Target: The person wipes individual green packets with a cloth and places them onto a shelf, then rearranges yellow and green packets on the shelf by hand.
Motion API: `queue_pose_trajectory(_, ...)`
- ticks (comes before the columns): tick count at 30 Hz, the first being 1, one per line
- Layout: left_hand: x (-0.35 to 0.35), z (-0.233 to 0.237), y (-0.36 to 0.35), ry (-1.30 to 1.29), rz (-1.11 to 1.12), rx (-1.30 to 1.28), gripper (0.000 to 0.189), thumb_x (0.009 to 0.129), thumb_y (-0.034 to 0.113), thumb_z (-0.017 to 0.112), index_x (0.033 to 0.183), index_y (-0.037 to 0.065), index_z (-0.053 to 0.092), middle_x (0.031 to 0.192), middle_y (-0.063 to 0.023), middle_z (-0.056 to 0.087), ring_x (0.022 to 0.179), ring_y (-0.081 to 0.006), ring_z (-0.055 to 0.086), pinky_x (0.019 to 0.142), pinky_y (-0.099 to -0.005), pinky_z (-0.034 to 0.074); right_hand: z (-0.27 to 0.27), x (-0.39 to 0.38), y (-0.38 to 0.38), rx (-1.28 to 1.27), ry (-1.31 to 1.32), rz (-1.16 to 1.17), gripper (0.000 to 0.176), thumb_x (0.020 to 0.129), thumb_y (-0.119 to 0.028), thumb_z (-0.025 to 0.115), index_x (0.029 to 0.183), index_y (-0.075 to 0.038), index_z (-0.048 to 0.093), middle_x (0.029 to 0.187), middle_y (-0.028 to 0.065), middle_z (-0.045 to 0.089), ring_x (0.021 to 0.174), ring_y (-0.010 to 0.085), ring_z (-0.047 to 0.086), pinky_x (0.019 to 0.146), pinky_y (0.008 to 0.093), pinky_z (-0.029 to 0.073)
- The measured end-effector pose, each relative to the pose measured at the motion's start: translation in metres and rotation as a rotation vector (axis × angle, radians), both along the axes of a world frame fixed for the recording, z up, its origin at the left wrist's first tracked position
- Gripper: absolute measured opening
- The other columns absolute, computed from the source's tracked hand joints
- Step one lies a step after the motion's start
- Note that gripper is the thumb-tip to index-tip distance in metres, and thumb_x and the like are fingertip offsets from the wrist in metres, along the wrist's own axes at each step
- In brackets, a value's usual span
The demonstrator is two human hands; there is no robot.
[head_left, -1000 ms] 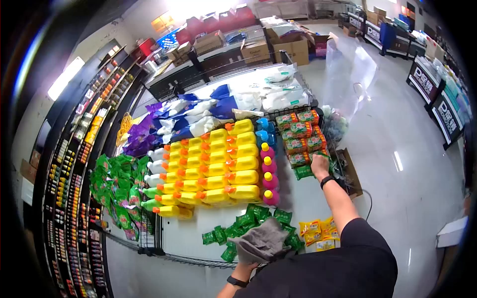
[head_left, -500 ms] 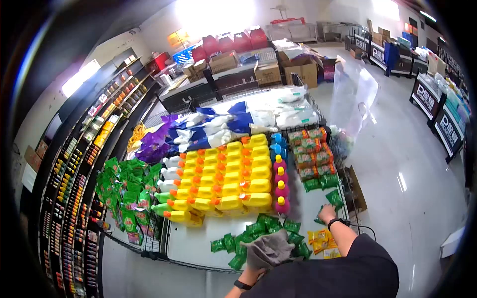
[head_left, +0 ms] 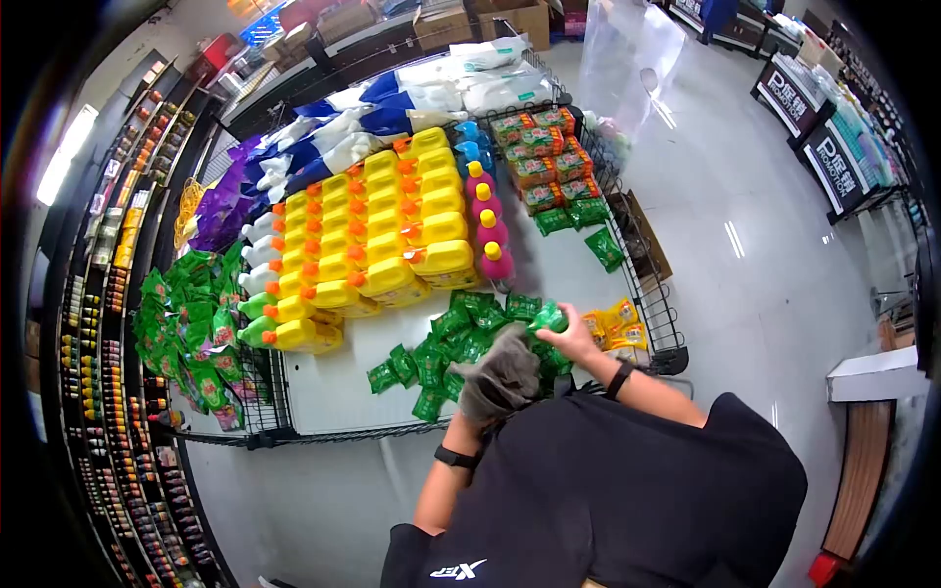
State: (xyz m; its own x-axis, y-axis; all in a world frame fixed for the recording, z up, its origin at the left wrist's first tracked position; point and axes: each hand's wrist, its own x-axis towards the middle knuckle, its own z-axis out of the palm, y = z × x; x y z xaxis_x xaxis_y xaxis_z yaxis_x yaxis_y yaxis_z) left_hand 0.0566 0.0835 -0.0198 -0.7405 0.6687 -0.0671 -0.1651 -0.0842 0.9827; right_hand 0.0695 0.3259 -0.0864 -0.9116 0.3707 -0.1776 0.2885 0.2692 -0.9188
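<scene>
My left hand (head_left: 474, 425) is closed on a crumpled grey cloth (head_left: 502, 376), which hides its fingers. Between the fingers of my right hand (head_left: 576, 341) is a small shiny green packet (head_left: 550, 317), lifted at the right end of the pile. Several more green packets (head_left: 428, 363) lie heaped on the white shelf around the cloth, some partly covered by it. Just right of my right hand sit yellow packets (head_left: 618, 325). A single green packet (head_left: 604, 250) lies farther off near the rack's right edge, before stacked orange-and-green packs (head_left: 544, 162).
Rows of yellow jugs (head_left: 431, 225) and pink bottles (head_left: 495, 260) stand mid-shelf. Green bags (head_left: 191, 328) fill the left end, with purple bags (head_left: 223, 201) and blue-and-white bags (head_left: 392, 93) behind. A wire rail (head_left: 363, 431) edges the front. Bottle-filled shelves (head_left: 108, 363) stand left.
My right hand has moved left from the rack's right side to the green pile, carrying a green packet. The view has tilted down and swung. My left hand still holds the cloth.
</scene>
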Motion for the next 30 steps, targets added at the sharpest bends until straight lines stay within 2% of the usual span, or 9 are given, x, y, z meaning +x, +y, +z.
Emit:
queue_pose_trajectory(4, -0.003, 0.067, 0.017, 0.633, 0.167, -0.464, 0.072, 0.075, 0.036, 0.079, 0.130, 0.001, 0.050, 0.109, -0.0115, 0.066, 0.096, -0.0284, 0.066, 0.087, -0.0381, 0.051, 0.047, 0.017, -0.036, 0.142, 0.130, 0.558, 0.082, 0.086, -0.047, 0.071, 0.146, -0.002, 0.038, 0.136, 0.0202, 0.048, 0.126, 0.0329, 0.046, 0.106, 0.0443, 0.039)
queue_pose_trajectory(6, -0.014, -0.025, 0.009, 0.494, 0.119, -0.135, 0.061, 0.080, 0.031, 0.075, 0.127, 0.001, 0.051, 0.098, -0.0098, 0.067, 0.090, -0.0285, 0.066, 0.083, -0.0389, 0.051, 0.049, 0.020, -0.040, 0.457, 0.207, 0.660, 0.089, 0.086, -0.056, 0.066, 0.149, -0.003, 0.032, 0.144, 0.0216, 0.035, 0.134, 0.0421, 0.033, 0.109, 0.0505, 0.035)
queue_pose_trajectory(10, -0.011, -0.045, 0.027, -0.042, 0.304, 0.086, 0.034, 0.094, 0.034, 0.057, 0.109, 0.005, 0.065, 0.099, -0.0148, 0.066, 0.094, -0.0292, 0.065, 0.084, -0.0397, 0.052, 0.097, 0.019, -0.041, 0.650, 0.263, 0.796, 0.100, 0.081, -0.058, 0.071, 0.150, 0.000, 0.029, 0.146, 0.0251, 0.036, 0.137, 0.0418, 0.035, 0.111, 0.0499, 0.033)
queue_pose_trajectory(14, -0.039, -0.011, 0.021, 0.361, 0.071, -0.975, 0.035, 0.095, 0.036, 0.048, 0.104, 0.006, 0.064, 0.097, -0.0188, 0.067, 0.090, -0.0349, 0.066, 0.073, -0.0439, 0.051, 0.110, 0.028, -0.054, 0.168, 0.143, 0.692, 0.096, 0.083, -0.050, 0.074, 0.150, 0.001, 0.028, 0.148, 0.0299, 0.039, 0.137, 0.0401, 0.041, 0.116, 0.0427, 0.031)
queue_pose_trajectory(17, -0.009, -0.020, 0.001, 0.480, 0.463, -0.219, 0.014, 0.085, 0.021, 0.061, 0.088, 0.008, 0.068, 0.078, -0.0120, 0.067, 0.071, -0.0301, 0.067, 0.059, -0.0402, 0.051, 0.149, 0.036, -0.071, 0.006, -0.160, 0.555, 0.080, 0.091, -0.037, 0.068, 0.150, 0.001, 0.029, 0.099, 0.0241, 0.066, 0.094, 0.0291, 0.066, 0.084, 0.0415, 0.050)
queue_pose_trajectory(19, -0.011, -0.017, 0.000, 0.917, 0.512, -0.290, 0.006, 0.078, 0.016, 0.067, 0.078, 0.010, 0.067, 0.072, -0.0086, 0.066, 0.064, -0.0272, 0.065, 0.056, -0.0380, 0.049, 0.124, 0.047, -0.077, 0.300, 0.021, 0.518, 0.070, 0.093, -0.029, 0.066, 0.146, 0.003, 0.035, 0.079, 0.0206, 0.061, 0.069, 0.0360, 0.061, 0.065, 0.0451, 0.047)
queue_pose_trajectory(22, -0.009, -0.023, -0.005, 0.802, 0.475, -0.450, 0.005, 0.077, 0.014, 0.066, 0.077, 0.009, 0.065, 0.071, -0.0077, 0.066, 0.059, -0.0294, 0.063, 0.054, -0.0396, 0.049, 0.129, 0.041, -0.077, 0.310, 0.023, 0.503, 0.057, 0.092, -0.027, 0.067, 0.134, 0.006, 0.046, 0.066, 0.0157, 0.058, 0.060, 0.0364, 0.058, 0.060, 0.0431, 0.046)
queue_pose_trajectory(25, -0.008, 0.008, -0.014, 0.472, 0.598, -0.175, 0.009, 0.079, 0.009, 0.066, 0.086, 0.008, 0.069, 0.074, -0.0083, 0.068, 0.060, -0.0287, 0.064, 0.056, -0.0375, 0.050, 0.115, 0.021, -0.071, -0.181, -0.084, 0.491, 0.036, 0.090, -0.011, 0.070, 0.121, 0.002, 0.056, 0.081, 0.0028, 0.070, 0.073, 0.0059, 0.061, 0.062, 0.0231, 0.045)
queue_pose_trajectory(30, -0.023, -0.022, -0.079, 0.487, 0.927, -0.286, 0.021, 0.089, 0.017, 0.066, 0.106, 0.004, 0.067, 0.082, -0.0078, 0.072, 0.065, -0.0203, 0.067, 0.060, -0.0330, 0.055, 0.082, -0.009, -0.107, -0.391, -0.107, 0.487, 0.032, 0.089, -0.013, 0.073, 0.113, 0.001, 0.059, 0.092, 0.0039, 0.071, 0.079, 0.0070, 0.062, 0.067, 0.0218, 0.049)
